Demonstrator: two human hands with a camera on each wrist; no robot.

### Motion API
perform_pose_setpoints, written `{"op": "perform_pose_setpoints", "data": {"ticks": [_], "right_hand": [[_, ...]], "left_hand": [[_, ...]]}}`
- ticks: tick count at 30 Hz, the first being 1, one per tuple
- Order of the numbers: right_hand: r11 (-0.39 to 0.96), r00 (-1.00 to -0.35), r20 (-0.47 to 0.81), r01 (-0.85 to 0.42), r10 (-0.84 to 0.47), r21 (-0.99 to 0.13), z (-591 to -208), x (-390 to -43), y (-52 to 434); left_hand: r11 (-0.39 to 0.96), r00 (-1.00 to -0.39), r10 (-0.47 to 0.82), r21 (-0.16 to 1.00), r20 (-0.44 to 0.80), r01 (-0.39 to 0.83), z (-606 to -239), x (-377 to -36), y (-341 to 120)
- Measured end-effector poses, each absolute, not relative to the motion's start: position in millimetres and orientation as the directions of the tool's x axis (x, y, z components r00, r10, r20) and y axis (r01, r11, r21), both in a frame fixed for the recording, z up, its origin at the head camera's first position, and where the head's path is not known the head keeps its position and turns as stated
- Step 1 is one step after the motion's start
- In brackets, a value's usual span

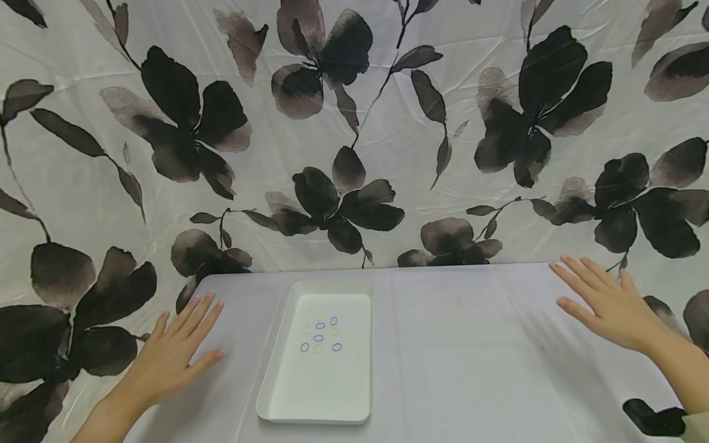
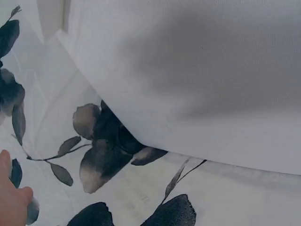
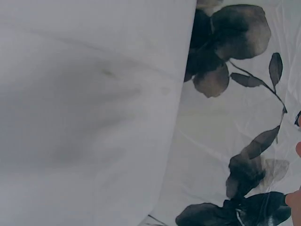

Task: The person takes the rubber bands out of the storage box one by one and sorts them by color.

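On the white table stands a shallow white tray (image 1: 332, 389). Inside it are several small blue rings (image 1: 318, 338) and several faint yellow rings (image 1: 318, 349); whether they lie loose or are drawn there I cannot tell. To the left of the tray my left hand (image 1: 173, 360) hovers over the table's left edge, fingers straight and spread, holding nothing. Far to the right, my right hand (image 1: 612, 311) is held above the table's right side with its fingers extended. Each wrist view catches only a bit of its hand at the border.
A white tabletop (image 1: 471, 363) surrounds the tray, with shadows of both hands on it. Behind and beside it hangs white cloth (image 1: 437, 37) printed with dark flowers. A black band (image 1: 653, 418) sits at the right wrist, by a pale sleeve (image 1: 696, 427).
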State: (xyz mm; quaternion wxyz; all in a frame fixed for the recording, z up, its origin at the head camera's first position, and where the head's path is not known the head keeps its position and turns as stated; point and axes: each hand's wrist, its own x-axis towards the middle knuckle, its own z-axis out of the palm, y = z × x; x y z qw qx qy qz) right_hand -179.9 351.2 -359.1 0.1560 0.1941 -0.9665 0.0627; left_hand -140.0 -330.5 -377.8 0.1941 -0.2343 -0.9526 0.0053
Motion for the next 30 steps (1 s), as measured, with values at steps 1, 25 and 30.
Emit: {"op": "perform_pose_setpoints", "data": {"ticks": [1, 25, 30], "right_hand": [[0.916, -0.878, 0.323, -0.394, -0.353, -0.071, -359, -181, 351], [0.78, -0.798, 0.369, -0.578, -0.477, -0.241, -342, -203, 285], [0.734, -0.776, 0.335, -0.623, -0.534, -0.271, -339, -211, 266]], "left_hand": [[0.893, -0.817, 0.441, -0.091, 0.371, 0.44, -378, -140, -330], [0.448, -0.985, 0.163, 0.894, -0.065, 0.015, -398, -141, -289], [0.412, -0.975, 0.15, 0.907, -0.166, -0.091, -404, -142, -281]]}}
